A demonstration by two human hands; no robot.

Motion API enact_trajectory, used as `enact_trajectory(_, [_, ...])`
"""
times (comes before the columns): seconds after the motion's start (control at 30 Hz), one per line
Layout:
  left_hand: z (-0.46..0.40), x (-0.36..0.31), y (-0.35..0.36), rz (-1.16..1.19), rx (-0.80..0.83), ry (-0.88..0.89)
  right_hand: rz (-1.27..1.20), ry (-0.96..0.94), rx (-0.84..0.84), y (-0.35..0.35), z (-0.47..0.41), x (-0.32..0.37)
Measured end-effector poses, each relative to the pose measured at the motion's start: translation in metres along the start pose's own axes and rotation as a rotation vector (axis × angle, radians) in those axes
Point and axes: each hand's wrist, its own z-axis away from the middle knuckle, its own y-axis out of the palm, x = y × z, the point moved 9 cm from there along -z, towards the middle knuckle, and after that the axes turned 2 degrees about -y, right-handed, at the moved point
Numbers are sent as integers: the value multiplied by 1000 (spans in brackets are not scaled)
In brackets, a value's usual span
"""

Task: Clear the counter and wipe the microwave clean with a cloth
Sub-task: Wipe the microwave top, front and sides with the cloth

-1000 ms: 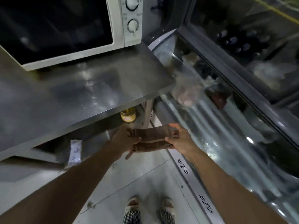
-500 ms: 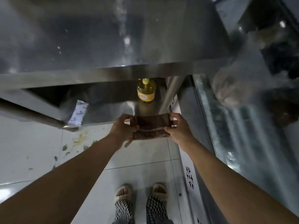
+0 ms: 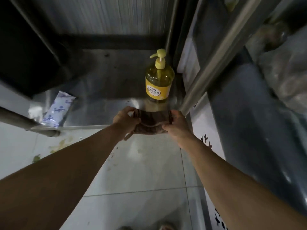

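Brown cloth point(image 3: 152, 122), folded into a thick band, held stretched between both hands just above the front edge of the lower steel shelf point(image 3: 106, 90). Left hand point(image 3: 127, 119) grips its left end, fingers curled over the top edge. Right hand point(image 3: 176, 122) pinches the right end, thumb on the near side, fingers wrapped behind. A loose corner of cloth hangs below the left hand.

Just behind the cloth, near the shelf's right front corner: yellow pump bottle point(image 3: 158, 80), upright, liquid inside, likely dish soap. Steel table leg point(image 3: 216, 63) just right of it. White printed sachet point(image 3: 57, 111) at the shelf's left front corner, partly over the edge. Dark bin-like shape point(image 3: 28, 52) at the left back, unclear what it is. Tiled floor point(image 3: 141, 171) below, green food scraps on it at left.

Risks, as a guess: the bottle is very close to the hands, so a forward reach with the cloth could knock it over; one hand letting go could drop the cloth onto the dirty floor; the sachet could slide off if bumped. Microwave not in view.

Writing: yellow bottle label has a white panel with characters, too blurred to read. Sachet print is blue, unreadable. Black marks on the white strip point(image 3: 204, 138) at right, not legible.
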Motion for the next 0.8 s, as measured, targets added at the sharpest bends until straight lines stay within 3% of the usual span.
enact_trajectory(0.4, [-125, 28, 55, -39, -71, 109, 136, -105, -49, 30, -119, -39])
enact_trajectory(0.57, [-128, 34, 68, -143, -23, 110, 296, -57, 42, 41, -124, -49])
enact_trajectory(0.8, [-69, 29, 38, -230, 19, 95, 313, -85, 88, 32, -65, -24])
